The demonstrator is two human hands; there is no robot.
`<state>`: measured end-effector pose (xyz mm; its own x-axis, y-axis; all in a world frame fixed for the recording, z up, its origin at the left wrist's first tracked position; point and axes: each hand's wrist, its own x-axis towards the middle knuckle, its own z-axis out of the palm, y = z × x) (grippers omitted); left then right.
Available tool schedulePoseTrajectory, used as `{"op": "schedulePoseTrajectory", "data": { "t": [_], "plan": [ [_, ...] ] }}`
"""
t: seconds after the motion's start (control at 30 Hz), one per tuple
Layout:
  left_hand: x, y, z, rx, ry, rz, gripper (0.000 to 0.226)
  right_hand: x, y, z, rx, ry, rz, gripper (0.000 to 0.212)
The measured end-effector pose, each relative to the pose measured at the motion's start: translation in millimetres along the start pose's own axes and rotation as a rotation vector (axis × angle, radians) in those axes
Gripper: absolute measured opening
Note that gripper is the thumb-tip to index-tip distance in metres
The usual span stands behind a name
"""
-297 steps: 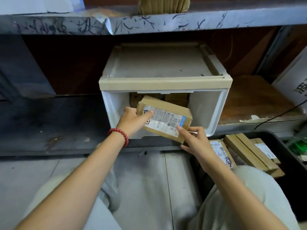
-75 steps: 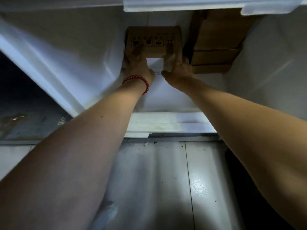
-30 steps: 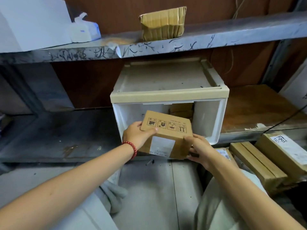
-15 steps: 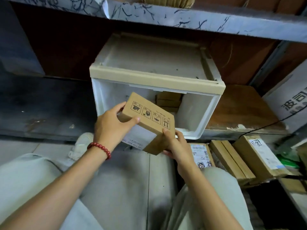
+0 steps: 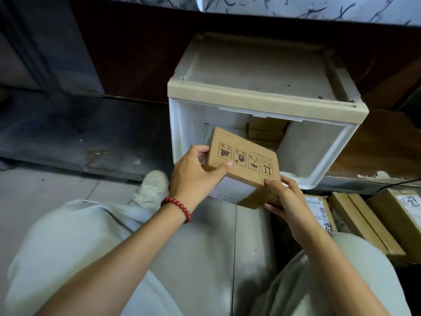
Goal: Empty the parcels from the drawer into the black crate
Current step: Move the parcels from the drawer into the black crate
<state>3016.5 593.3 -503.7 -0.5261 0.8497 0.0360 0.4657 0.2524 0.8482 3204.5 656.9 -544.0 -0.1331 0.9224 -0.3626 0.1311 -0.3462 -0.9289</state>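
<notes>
A brown cardboard parcel (image 5: pixel 245 158) with printed handling symbols is held in front of the open white drawer unit (image 5: pixel 319 160). My left hand (image 5: pixel 193 179) grips its left end and my right hand (image 5: pixel 284 197) grips its lower right corner. The parcel is tilted, its right end lower. More brown parcels (image 5: pixel 265 132) are stacked at the back inside the drawer. At the right, several parcels (image 5: pixel 362 222) lie together low down; the black crate under them barely shows.
The drawer unit has a beige top frame (image 5: pixel 262 103) and sits on a low dark shelf (image 5: pixel 79 137). A marbled shelf edge (image 5: pixel 296 8) runs overhead. My knees and a white shoe (image 5: pixel 151 188) are on the grey tiled floor.
The view has tilted down and shifted; the parcel stays gripped by both hands in front of the drawer, moved slightly right and lower than one second ago.
</notes>
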Motion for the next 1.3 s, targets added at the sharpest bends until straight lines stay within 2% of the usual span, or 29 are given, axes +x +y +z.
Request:
{"op": "schedulePoseTrajectory", "data": {
  "t": [0.13, 0.27, 0.3, 0.4, 0.5, 0.6, 0.7, 0.87, 1.03, 1.23, 1.3],
  "plan": [
    [-7.2, -3.3, 4.1, -0.015, 0.007, -0.051, 0.061, 3.2, 2.2, -4.4, -0.006, 0.004, -0.008, 0.045],
    [-3.4, -1.6, 3.6, -0.076, -0.042, -0.136, 0.083, 3.5, 4.7, -2.6, -0.064, -0.046, -0.071, 0.085],
    [-1.9, -2.2, 3.7, -0.077, -0.042, -0.149, 0.084, 2.7, 6.2, -0.8, -0.109, -0.069, -0.118, 0.089],
    [-0.4, -5.5, 3.6, -0.088, -0.030, -0.194, 0.077, 2.3, 13.4, 2.3, -0.293, -0.114, -0.311, 0.086],
    [1.1, -9.9, 2.7, -0.170, -0.056, -0.265, 0.073, 3.0, 12.1, 1.6, -0.315, -0.109, -0.390, 0.080],
    [2.7, -14.3, 3.9, -0.190, -0.102, -0.307, 0.079, 2.1, 5.5, 1.0, -0.175, -0.099, -0.406, 0.069],
    [3.2, -17.5, 7.3, -0.192, -0.110, -0.329, 0.082, -0.6, 0.9, 1.5, -0.122, -0.106, -0.430, 0.067],
    [8.1, -19.2, 9.9, -0.200, -0.096, -0.372, 0.088, -3.9, -0.1, 0.8, -0.158, -0.179, -0.476, 0.068],
    [9.2, -20.8, 8.8, -0.183, -0.065, -0.396, 0.084, -1.9, 0.1, -2.4, -0.197, -0.229, -0.483, 0.072],
    [10.7, -20.5, 8.2, -0.187, -0.040, -0.404, 0.086, -3.3, -0.6, -2.0, -0.162, -0.208, -0.455, 0.083],
    [10.6, -21.1, 8.3, -0.197, -0.046, -0.391, 0.084, -3.9, -1.4, -2.2, -0.156, -0.201, -0.453, 0.081]
  ]
}}
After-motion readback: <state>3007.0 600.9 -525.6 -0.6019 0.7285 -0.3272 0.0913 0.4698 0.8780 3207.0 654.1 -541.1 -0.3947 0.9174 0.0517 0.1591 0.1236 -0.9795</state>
